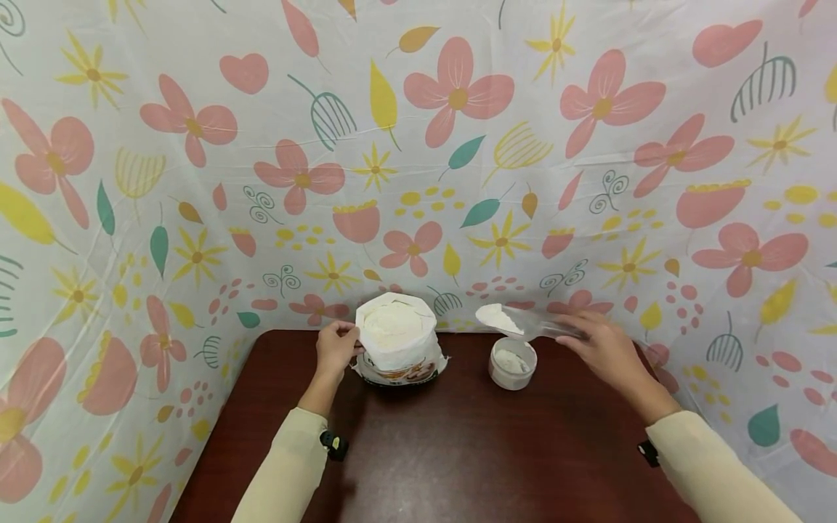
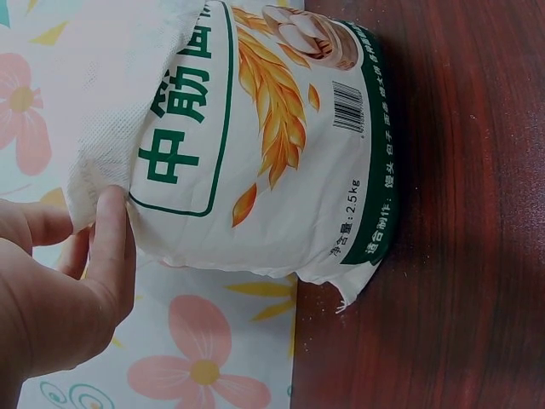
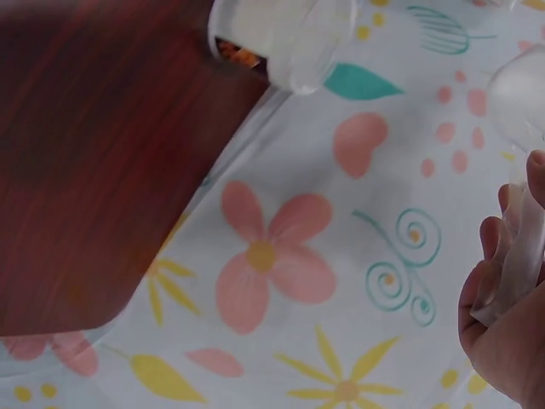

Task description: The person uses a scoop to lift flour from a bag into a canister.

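An open flour bag (image 1: 392,357) stands at the table's back edge, its top folded outward and white flour inside. Wheat ears and "2.5kg" are printed on the bag (image 2: 281,170) in the left wrist view. My left hand (image 1: 335,351) pinches the left side of its folded rim between thumb and fingers. In my right hand (image 1: 604,350) is the handle of a clear plastic scoop (image 1: 538,325), heaped with flour. The scoop is above a small round tub (image 1: 513,379) that holds some flour. In the right wrist view, fingers wrap the scoop's handle (image 3: 521,256).
The dark reddish wooden table (image 1: 431,450) ends just behind the bag and tub. A flower-printed cloth (image 1: 418,145) hangs close behind it and along both sides. Fine white specks lie on the table beside the bag.
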A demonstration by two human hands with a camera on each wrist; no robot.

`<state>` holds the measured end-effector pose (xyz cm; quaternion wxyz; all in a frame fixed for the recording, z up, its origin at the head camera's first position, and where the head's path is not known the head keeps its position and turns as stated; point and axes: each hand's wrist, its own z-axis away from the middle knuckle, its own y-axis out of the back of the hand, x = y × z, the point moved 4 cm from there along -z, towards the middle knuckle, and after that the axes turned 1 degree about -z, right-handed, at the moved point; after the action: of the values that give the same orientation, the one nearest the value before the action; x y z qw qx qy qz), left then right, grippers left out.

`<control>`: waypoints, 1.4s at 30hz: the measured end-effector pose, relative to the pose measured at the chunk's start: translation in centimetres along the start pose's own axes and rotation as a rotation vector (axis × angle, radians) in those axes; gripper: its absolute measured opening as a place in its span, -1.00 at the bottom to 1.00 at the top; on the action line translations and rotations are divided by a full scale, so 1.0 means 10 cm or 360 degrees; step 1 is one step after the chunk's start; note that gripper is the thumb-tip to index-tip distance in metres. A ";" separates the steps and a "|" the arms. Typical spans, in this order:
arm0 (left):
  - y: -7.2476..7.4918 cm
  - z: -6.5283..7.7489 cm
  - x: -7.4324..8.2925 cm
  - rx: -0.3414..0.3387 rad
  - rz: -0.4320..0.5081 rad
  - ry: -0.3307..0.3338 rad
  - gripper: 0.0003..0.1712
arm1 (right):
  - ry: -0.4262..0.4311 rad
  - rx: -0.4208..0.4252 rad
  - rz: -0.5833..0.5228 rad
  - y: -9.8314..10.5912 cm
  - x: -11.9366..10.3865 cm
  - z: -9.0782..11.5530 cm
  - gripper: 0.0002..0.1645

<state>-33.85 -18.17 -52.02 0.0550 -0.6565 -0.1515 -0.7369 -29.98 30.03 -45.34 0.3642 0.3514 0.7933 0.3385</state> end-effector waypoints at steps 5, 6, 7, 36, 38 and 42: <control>0.00 0.00 -0.01 -0.0002 -0.0006 0.0001 -0.79 | -0.0001 -0.0036 0.0024 0.05 0.13 0.08 -0.61; 0.00 0.00 -0.01 -0.0002 -0.0008 0.0001 -0.79 | -0.0009 -0.0048 0.0031 0.05 0.16 0.10 -0.60; 0.00 0.00 -0.01 -0.0001 -0.0010 0.0003 -0.79 | -0.0022 -0.0060 0.0035 0.06 0.19 0.12 -0.60; 0.00 0.00 -0.01 0.0003 0.0002 -0.0009 -0.78 | 0.0152 -0.0199 0.0337 0.04 0.52 0.29 -0.62; 0.00 0.00 -0.02 0.0000 0.0001 -0.0011 -0.78 | 0.0176 -0.0216 0.0361 0.03 0.52 0.27 -0.63; 0.00 0.00 -0.02 0.0005 0.0001 0.0000 -0.78 | 0.0185 -0.0279 0.0402 -0.01 0.53 0.22 -0.66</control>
<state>-33.83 -18.20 -52.18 0.0563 -0.6564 -0.1524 -0.7367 -30.76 34.86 -48.30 0.3013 0.3951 0.7300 0.4693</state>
